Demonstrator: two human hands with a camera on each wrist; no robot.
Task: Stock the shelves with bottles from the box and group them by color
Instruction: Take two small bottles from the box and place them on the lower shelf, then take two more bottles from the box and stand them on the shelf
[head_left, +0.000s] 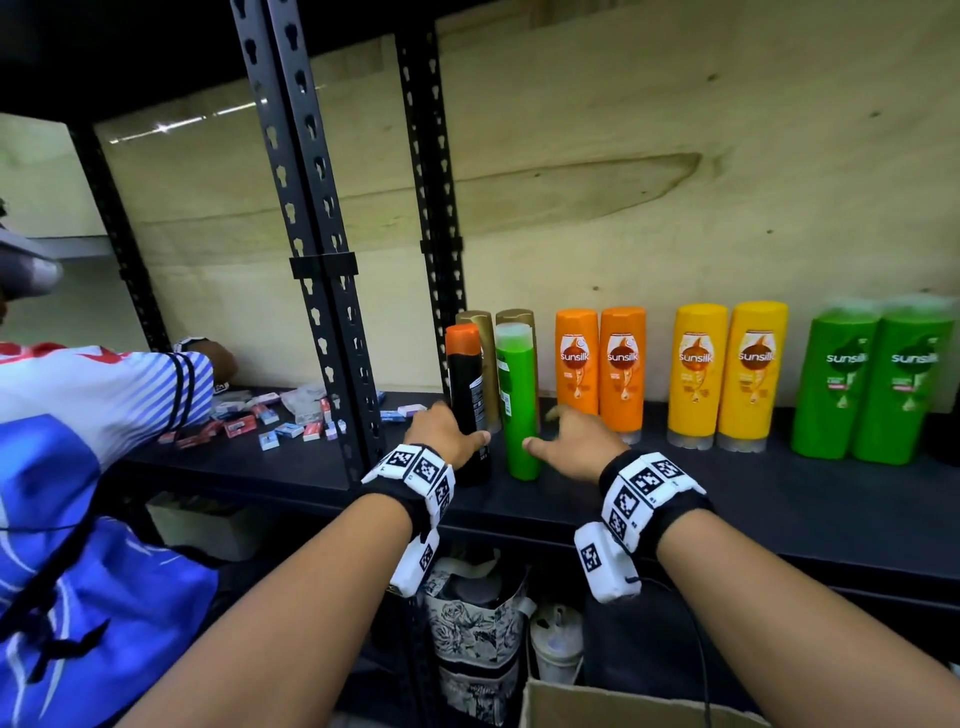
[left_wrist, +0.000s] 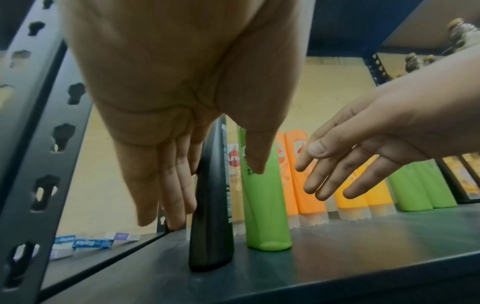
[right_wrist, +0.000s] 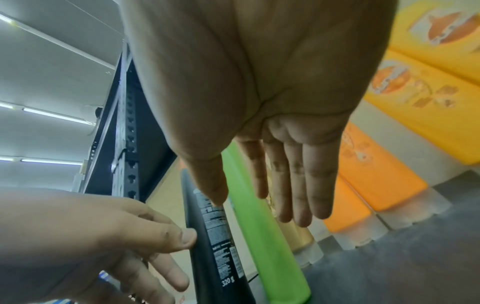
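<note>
Two slim bottles are standing upright at the near left of the dark shelf (head_left: 727, 499): a black bottle (head_left: 467, 410) with an orange cap, and just to its right a tall green bottle (head_left: 517, 405). My left hand (head_left: 441, 434) is resting against the black bottle, thumb on its right side and straight fingers along its left, as the left wrist view is showing; the fingers are not curling round it. My right hand (head_left: 576, 441) is hovering just right of the green bottle with fingers straight and spread, thumb reaching toward the bottle; I cannot tell whether it is touching. Both hands are therefore released, grasping nothing. Farther back, two gold bottles (head_left: 498, 353) are standing behind the slim pair. Running rightward along the far side of the shelf, sorted by color, are two orange bottles (head_left: 600, 364), two yellow bottles (head_left: 727, 374) and two wide green bottles (head_left: 872, 379). In the bay to the left, small boxes (head_left: 275, 415) are lying scattered, and another person's sleeve (head_left: 104, 384) is reaching over them. A cardboard box (head_left: 623, 701) is showing below, at the near edge.
</note>
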